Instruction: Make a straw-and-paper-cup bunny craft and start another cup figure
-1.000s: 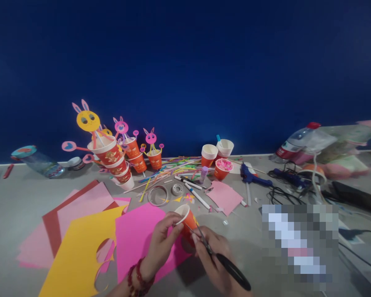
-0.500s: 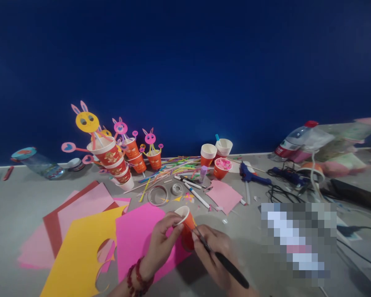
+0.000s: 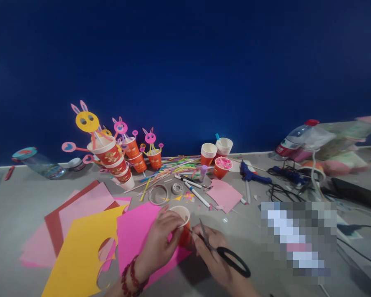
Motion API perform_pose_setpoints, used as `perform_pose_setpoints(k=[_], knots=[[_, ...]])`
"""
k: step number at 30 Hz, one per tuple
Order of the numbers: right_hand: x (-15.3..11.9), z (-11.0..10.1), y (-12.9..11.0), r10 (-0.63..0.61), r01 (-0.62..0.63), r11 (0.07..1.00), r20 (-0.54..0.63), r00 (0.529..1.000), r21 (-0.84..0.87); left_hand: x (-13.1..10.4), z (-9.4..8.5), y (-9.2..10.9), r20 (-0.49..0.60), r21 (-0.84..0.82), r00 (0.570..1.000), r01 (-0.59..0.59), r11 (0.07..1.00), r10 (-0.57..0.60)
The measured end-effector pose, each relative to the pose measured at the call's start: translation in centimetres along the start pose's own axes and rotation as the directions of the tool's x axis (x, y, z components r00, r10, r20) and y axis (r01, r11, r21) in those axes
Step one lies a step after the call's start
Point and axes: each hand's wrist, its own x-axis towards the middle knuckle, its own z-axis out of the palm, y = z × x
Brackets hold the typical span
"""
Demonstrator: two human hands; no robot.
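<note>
Toward the near edge of the desk (image 3: 256,237), the red paper cup (image 3: 184,238) is more upright than half a second ago. The left hand (image 3: 157,243) grips it near the rim, fingers bent. The right hand (image 3: 214,260) is curled around the scissors (image 3: 205,236), whose blades have now spread; probably the hold is being adjusted, though blade contact I cannot tell. By the far edge, right side, the bottle (image 3: 299,133) carries a red label (image 3: 284,151), too blurred for reading.

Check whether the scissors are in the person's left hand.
No, the scissors are in the right hand, while the left hand holds a red paper cup.
</note>
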Motion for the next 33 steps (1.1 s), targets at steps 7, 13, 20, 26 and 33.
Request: perform_pose_setpoints(k=[7, 13, 20, 26, 33], knots=[[0.1, 0.5, 0.5, -0.096, 0.096, 0.995, -0.040, 0.995, -0.008, 0.0, -0.3, 0.3, 0.052, -0.042, 0.997, 0.065, 0.997, -0.063], [0.7, -0.3, 0.7, -0.254, 0.260, 0.954, 0.057, 0.966, -0.148, 0.0, -0.3, 0.4, 0.057, 0.001, 0.995, 0.077, 0.997, -0.077], [-0.1, 0.3, 0.5, 0.050, -0.036, 0.987, -0.085, 0.995, 0.160, 0.1, 0.1, 1.7, -0.003, 0.203, 1.000, 0.005, 0.979, -0.005], [0.0, 1.4, 0.5, 0.146, -0.082, 0.920, -0.141, 0.979, 0.383, 0.7, 0.1, 2.3, -0.115, 0.198, 0.992, -0.019, 0.980, 0.043], [0.6, 0.1, -0.3, -0.073, 0.089, 0.992, -0.167, 0.983, 0.092, 0.4, 0.7, 1.4, -0.216, 0.088, 0.976, 0.040, 0.995, -0.020]])
